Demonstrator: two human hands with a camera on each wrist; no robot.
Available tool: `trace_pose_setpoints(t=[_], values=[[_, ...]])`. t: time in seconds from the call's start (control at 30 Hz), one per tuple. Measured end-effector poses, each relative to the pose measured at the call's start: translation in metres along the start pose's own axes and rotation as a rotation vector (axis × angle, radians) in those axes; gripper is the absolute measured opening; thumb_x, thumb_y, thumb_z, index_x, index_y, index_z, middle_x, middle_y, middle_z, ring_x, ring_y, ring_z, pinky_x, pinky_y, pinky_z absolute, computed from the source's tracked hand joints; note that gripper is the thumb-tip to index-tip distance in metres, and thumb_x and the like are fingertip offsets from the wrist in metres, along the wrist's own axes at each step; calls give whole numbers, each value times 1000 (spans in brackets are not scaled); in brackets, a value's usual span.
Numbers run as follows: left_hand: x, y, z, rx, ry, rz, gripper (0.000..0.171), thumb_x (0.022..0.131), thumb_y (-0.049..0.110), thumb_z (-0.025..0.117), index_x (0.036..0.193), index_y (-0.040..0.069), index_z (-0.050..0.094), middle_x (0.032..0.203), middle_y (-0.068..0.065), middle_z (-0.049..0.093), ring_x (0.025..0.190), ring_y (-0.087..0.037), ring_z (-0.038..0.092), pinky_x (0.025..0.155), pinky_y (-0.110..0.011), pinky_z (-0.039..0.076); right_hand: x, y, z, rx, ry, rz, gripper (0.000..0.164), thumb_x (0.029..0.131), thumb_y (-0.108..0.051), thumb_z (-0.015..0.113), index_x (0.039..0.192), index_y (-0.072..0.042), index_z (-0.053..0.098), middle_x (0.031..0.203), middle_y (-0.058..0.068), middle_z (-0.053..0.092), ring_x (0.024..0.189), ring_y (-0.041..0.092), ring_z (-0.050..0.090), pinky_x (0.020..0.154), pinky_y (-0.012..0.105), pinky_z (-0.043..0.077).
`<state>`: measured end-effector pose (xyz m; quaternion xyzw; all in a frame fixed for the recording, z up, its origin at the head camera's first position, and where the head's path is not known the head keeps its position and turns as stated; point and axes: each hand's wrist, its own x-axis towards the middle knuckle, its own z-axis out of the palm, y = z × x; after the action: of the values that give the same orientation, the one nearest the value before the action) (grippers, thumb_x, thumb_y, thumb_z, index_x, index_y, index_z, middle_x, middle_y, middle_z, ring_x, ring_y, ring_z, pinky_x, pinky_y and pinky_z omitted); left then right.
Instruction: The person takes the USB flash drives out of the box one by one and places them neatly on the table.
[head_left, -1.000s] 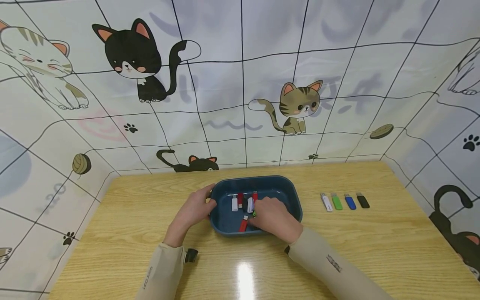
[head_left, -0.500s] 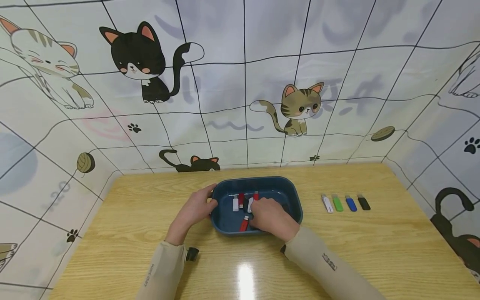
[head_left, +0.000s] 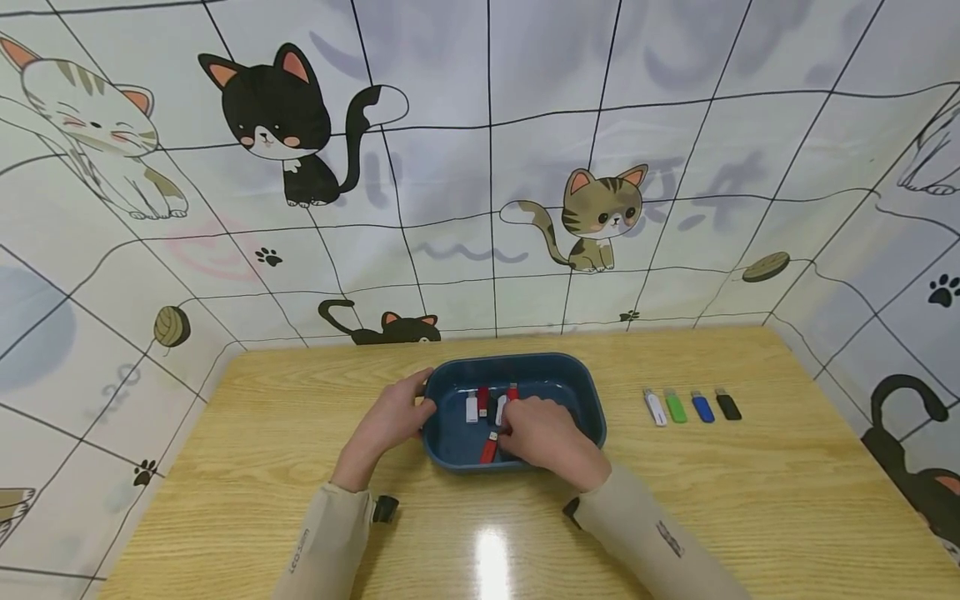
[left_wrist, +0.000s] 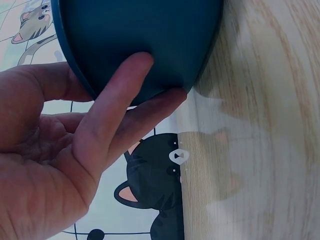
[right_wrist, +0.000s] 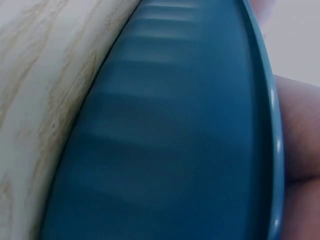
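Observation:
A dark blue tray (head_left: 450,454) stands on the table with several USB flash drives lying in it. My left hand (head_left: 392,419) holds its left end, the thumb over the rim and the fingers (left_wrist: 125,85) against the outer wall. Over the tray's right half, my right hand (head_left: 542,431) reaches in with curled fingers; its fingertips are hidden among the drives. Close by lie a red drive (head_left: 489,450) and a white one (head_left: 501,408). Farther left are another white drive (head_left: 471,408) and a dark red one (head_left: 483,402). The right wrist view shows mostly the tray's outer wall (right_wrist: 165,140).
Right of the tray, a row of USB flash drives lies on the wooden table (head_left: 750,500): white (head_left: 655,409), green (head_left: 676,407), blue (head_left: 702,408) and black (head_left: 727,406). Cat-patterned cloth (head_left: 450,183) stands behind the table and at both sides.
My right hand has shifted slightly within the tray. A bit of green seen under its fingers a second ago is now hidden. The left hand keeps its hold on the tray.

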<state>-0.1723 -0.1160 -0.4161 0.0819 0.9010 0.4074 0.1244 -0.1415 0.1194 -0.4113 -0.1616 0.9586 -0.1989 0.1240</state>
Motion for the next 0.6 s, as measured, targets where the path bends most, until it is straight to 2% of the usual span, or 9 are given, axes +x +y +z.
trace_pose_setpoints(t=[0.2,0.43,0.6], values=[[0,0,-1,0,-1,8,63,94,2,54,155,-5,41,137,-33,59,71,-23,74,60,-33,61,-3,2,0,31,70,-14,11,93,-19,76,87,-12,69,65,-6,54,57,14,50,50,28,36],[0,1,-2,11,-7,12,63,94,3,54,155,-5,41,137,-33,59,67,-22,73,60,-33,61,-11,3,-2,85,158,-62,7,92,-17,77,90,-14,71,72,-9,55,64,11,50,54,26,38],[0,1,-3,12,-9,8,63,94,3,54,155,-5,41,137,-33,59,68,-22,73,61,-33,61,-16,4,-4,125,193,-58,9,93,-19,78,92,-14,70,74,-8,54,67,11,50,56,26,40]])
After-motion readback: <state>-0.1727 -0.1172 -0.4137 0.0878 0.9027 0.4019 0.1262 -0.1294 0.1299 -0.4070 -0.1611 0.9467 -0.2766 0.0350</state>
